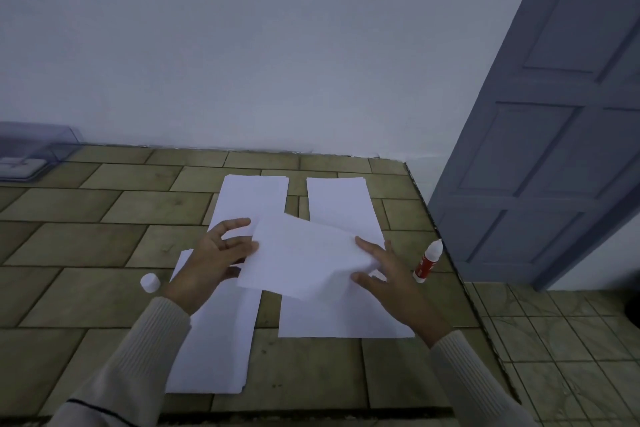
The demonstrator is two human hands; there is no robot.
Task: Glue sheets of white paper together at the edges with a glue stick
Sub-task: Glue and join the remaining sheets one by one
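Observation:
I hold a tilted white sheet point(304, 256) above the tiled counter between both hands. My left hand point(218, 253) grips its left edge with the thumb on the paper. My right hand point(384, 270) pinches its right edge, fingers spread. Under it lie two long strips of white paper, the left strip point(221, 340) and the right strip point(343, 204), running away from me with a gap between them. A glue stick point(428, 261), white with a red label, stands uncapped just right of my right hand. Its white cap point(150, 282) lies left of my left wrist.
The tiled counter point(86, 288) ends at its right edge point(446, 253), beside a blue-grey door point(554, 114) and a tiled floor point(561, 340) below. A clear plastic tray point(31, 156) sits at the far left against the white wall.

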